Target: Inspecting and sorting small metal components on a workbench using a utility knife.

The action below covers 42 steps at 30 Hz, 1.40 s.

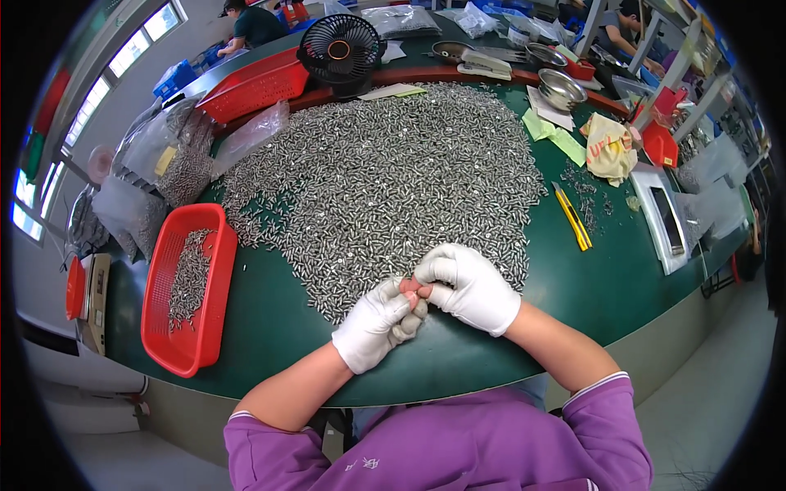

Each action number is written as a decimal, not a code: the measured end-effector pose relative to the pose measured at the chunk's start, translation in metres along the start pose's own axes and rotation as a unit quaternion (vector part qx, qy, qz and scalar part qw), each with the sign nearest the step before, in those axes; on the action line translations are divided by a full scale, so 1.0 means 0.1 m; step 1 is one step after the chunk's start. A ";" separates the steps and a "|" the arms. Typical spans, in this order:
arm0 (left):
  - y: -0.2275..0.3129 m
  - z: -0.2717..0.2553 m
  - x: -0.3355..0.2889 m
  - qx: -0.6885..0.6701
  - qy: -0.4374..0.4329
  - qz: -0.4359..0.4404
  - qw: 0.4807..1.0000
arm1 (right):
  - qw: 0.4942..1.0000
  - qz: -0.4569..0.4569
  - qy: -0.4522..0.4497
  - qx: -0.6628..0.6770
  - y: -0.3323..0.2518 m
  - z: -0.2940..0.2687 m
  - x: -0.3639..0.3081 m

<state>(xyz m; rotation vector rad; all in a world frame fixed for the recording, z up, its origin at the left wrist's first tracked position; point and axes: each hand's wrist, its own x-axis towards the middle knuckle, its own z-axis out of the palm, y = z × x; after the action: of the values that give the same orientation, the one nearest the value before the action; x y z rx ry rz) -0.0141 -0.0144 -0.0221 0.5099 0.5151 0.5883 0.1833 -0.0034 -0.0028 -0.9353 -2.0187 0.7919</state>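
Note:
A wide pile of small silvery metal pins (401, 180) covers the middle of the green table (274, 327). At its near edge my left hand (372, 327) and my right hand (471, 290) meet, both in white gloves with some fingertips bare. The thumbs and fingers of both hands are pinched together at one spot. Whatever they hold there is too small and too covered to make out. Left of the pile stands a red plastic basket (218, 315) with more of the small metal pins (190, 278) in it.
A yellow utility knife (572, 216) lies right of the pile, near a crumpled cloth bag (610, 147) and a phone-like dark slab (667, 221). Behind the pile are a black fan (341, 49) and a red tray (254, 86). Filled plastic bags (135, 213) line the left side.

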 end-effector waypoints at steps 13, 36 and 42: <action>-0.01 0.02 -0.01 0.045 0.015 0.027 0.999 | 0.923 0.089 0.045 -0.371 0.27 -0.19 0.02; 0.04 0.07 -0.01 -0.006 -0.003 0.036 0.999 | 0.917 0.119 0.061 -0.375 0.33 -0.21 0.00; 0.02 0.04 0.00 -0.010 0.003 0.041 0.999 | 0.936 0.111 0.036 -0.333 0.26 -0.24 0.03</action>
<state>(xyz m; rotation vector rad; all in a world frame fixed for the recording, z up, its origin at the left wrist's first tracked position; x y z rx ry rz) -0.0130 -0.0143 -0.0177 0.5128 0.4952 0.6718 0.2105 0.0179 -0.0092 -1.5648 -2.1721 0.1540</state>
